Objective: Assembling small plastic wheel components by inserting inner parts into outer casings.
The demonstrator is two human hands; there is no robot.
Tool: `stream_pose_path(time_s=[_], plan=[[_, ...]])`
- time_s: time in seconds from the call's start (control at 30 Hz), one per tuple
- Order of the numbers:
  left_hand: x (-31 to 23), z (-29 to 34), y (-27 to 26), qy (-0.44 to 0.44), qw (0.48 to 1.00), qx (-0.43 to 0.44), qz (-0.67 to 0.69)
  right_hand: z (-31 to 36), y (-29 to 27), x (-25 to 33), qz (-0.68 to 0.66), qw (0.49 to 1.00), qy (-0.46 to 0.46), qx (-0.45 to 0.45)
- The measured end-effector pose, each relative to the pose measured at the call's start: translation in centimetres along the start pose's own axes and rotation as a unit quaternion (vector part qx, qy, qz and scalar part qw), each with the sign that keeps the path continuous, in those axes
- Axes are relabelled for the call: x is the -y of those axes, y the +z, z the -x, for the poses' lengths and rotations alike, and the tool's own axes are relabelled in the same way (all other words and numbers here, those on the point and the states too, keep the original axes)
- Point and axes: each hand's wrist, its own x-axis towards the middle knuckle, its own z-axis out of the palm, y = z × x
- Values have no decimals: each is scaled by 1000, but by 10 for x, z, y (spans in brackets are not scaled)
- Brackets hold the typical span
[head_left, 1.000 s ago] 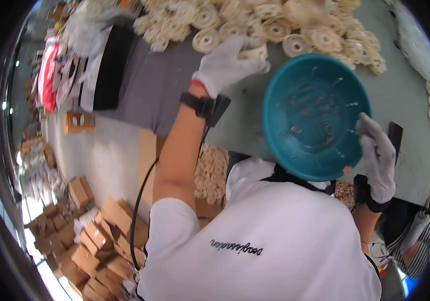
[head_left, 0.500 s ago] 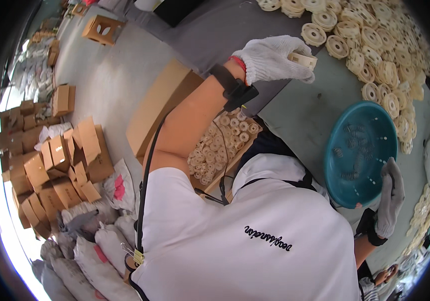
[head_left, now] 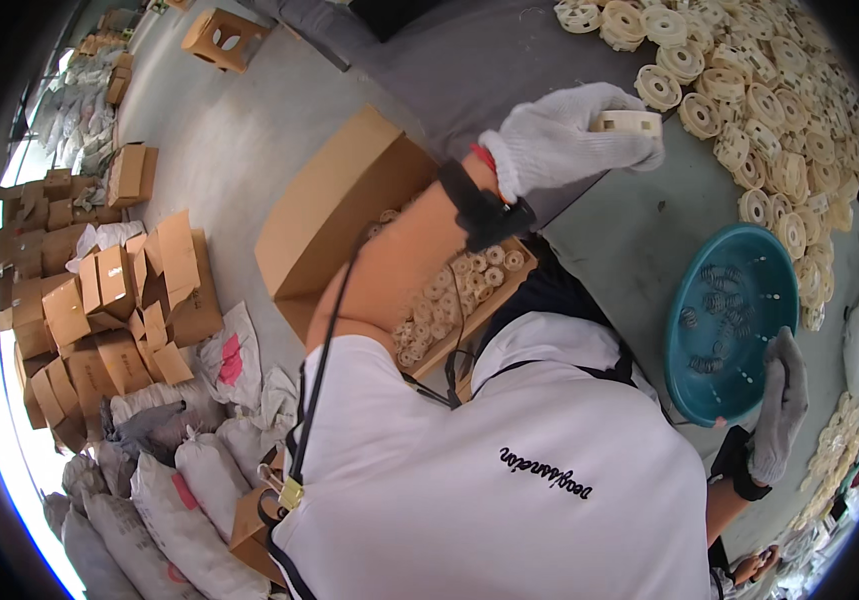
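My left hand [head_left: 571,138], in a white knit glove, is closed around a cream plastic ring-shaped part [head_left: 627,123] with square openings in its side wall. It is raised near the table's left edge. At the right, my gloved right hand [head_left: 779,405] lies along the near right rim of a teal plastic basin [head_left: 686,400]. Its fingers are stretched out, with no small part visible in them. The basin holds several dark coil springs [head_left: 724,305]. Beyond it, a large heap of cream round plastic parts [head_left: 774,100] spreads over the grey-green table [head_left: 609,235].
An open cardboard box [head_left: 344,190] of small whitish round parts [head_left: 439,310] stands below my left forearm. Cardboard cartons [head_left: 114,310] and filled sacks [head_left: 199,500] are stacked at the left. A brown stool [head_left: 224,40] stands on the floor. Another person's hand [head_left: 754,565] shows at the lower right.
The view has shifted, so most of the scene sits slightly further right. The part in my left hand has turned a little, showing its side openings. My right hand stays by the basin.
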Motion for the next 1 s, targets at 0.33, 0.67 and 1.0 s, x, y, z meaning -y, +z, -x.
stream_pose_path(time_s=[0.33, 0.67, 1.0], plan=[[-12, 5, 186, 29, 905, 242, 349, 9, 35, 34, -168, 980, -105, -35], [-81, -3, 204, -72, 946, 224, 223, 13, 33, -1, -285, 953, -6, -103], [-72, -8, 221, -44, 943, 214, 250, 9, 37, -6, -329, 944, 16, -38]])
